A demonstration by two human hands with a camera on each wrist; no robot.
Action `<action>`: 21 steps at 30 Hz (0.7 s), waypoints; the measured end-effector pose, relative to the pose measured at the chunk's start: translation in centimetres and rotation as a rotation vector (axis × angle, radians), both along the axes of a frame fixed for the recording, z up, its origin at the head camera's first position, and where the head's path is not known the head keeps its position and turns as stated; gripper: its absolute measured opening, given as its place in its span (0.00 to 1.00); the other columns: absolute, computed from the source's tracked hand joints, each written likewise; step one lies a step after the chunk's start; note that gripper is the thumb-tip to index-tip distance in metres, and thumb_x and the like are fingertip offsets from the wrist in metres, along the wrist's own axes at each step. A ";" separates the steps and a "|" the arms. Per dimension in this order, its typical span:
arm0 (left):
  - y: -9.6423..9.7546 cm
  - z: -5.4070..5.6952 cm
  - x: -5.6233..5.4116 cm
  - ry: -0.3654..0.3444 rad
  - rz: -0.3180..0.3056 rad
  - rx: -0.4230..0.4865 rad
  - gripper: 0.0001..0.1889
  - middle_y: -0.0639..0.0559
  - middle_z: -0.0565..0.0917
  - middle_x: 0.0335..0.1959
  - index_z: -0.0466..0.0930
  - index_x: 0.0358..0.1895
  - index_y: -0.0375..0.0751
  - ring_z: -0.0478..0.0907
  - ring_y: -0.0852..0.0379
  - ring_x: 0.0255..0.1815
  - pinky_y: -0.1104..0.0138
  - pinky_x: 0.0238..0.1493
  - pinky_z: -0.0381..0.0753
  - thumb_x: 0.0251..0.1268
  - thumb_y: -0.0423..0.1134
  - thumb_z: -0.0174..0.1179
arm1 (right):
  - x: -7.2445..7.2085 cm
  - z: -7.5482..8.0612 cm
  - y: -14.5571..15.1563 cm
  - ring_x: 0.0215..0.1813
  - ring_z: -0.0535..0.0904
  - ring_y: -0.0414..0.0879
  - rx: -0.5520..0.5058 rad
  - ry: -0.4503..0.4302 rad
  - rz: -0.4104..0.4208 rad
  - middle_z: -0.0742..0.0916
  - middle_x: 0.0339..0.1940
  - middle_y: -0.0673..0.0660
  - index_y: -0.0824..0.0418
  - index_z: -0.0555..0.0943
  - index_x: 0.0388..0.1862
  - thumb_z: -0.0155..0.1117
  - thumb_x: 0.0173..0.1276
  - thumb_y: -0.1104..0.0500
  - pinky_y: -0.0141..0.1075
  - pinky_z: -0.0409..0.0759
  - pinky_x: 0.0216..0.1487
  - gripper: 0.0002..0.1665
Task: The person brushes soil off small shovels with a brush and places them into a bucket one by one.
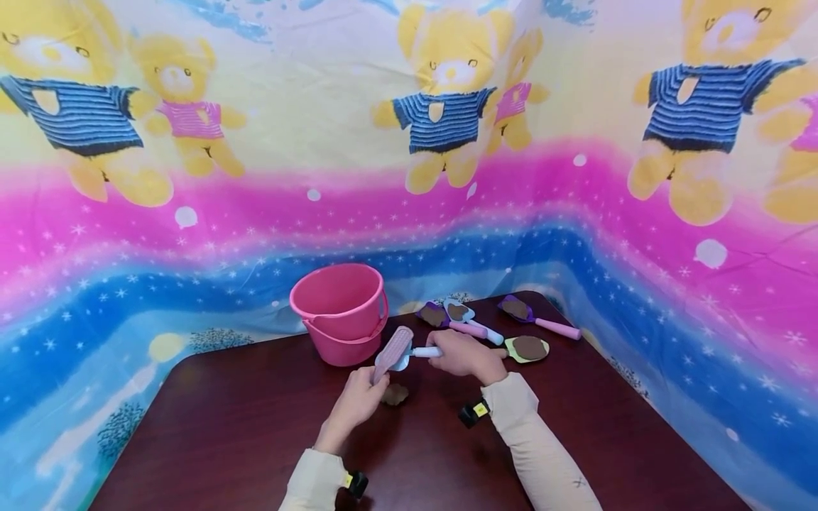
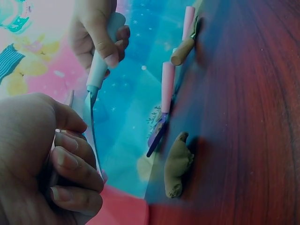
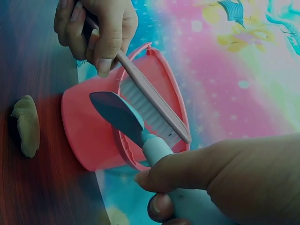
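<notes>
In my left hand (image 1: 359, 394) is a brush (image 1: 397, 343) with a pinkish-brown handle, gripped by the handle; its white bristles (image 3: 147, 110) show in the right wrist view. My right hand (image 1: 465, 353) holds a small toy shovel (image 3: 117, 112) by its white handle (image 1: 427, 352). The shovel's light blue blade lies close to the bristles; whether they touch I cannot tell. Both tools are held above the table, beside the pink bucket (image 1: 345, 348). Below them a lump of brown clay-like material (image 1: 395, 394) sits on the tabletop.
Toward the back right lie more toy shovels bearing brown material: a purple one (image 1: 432, 314), a light blue one (image 1: 459, 311), another purple one (image 1: 514, 308) and a green one (image 1: 527, 348). A bear-print cloth (image 1: 287, 213) hangs behind the dark wooden table (image 1: 243, 419).
</notes>
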State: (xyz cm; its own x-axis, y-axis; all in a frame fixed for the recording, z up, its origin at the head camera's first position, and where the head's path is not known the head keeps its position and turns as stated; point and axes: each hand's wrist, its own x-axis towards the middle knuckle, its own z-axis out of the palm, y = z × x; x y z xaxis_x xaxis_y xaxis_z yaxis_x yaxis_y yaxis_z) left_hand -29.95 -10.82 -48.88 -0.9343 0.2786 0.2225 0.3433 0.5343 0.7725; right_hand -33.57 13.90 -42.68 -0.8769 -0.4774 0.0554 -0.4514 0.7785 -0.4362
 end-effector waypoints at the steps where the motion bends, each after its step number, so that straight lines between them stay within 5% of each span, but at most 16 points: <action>1: 0.1 0.0 0.0 0.001 0.000 0.002 0.12 0.56 0.66 0.14 0.74 0.29 0.38 0.61 0.63 0.13 0.71 0.16 0.61 0.75 0.37 0.52 | -0.1 0.0 0.0 0.33 0.75 0.44 0.005 0.005 0.004 0.81 0.29 0.48 0.58 0.81 0.40 0.66 0.69 0.61 0.42 0.76 0.44 0.03; 8: 0.5 0.0 0.2 0.011 0.004 0.008 0.14 0.57 0.65 0.14 0.72 0.26 0.40 0.60 0.64 0.13 0.71 0.16 0.59 0.74 0.37 0.52 | -0.1 0.0 -0.2 0.27 0.74 0.43 0.031 0.031 0.013 0.79 0.24 0.48 0.57 0.81 0.34 0.67 0.69 0.60 0.39 0.75 0.36 0.03; 21: 1.3 -0.1 0.2 -0.045 -0.037 0.077 0.16 0.57 0.66 0.15 0.72 0.26 0.39 0.59 0.64 0.16 0.71 0.18 0.59 0.77 0.38 0.51 | 0.2 0.1 -0.5 0.31 0.75 0.44 0.048 0.074 0.001 0.81 0.28 0.48 0.56 0.81 0.37 0.67 0.71 0.57 0.42 0.76 0.42 0.05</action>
State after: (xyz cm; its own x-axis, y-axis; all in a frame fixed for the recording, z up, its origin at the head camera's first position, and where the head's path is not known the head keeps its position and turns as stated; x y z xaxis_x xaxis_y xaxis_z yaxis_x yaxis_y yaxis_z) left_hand -29.70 -9.49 -48.95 -0.9331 0.2972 0.2026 0.3259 0.4605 0.8256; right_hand -33.42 13.40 -42.59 -0.8706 -0.4824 0.0973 -0.4822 0.7968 -0.3640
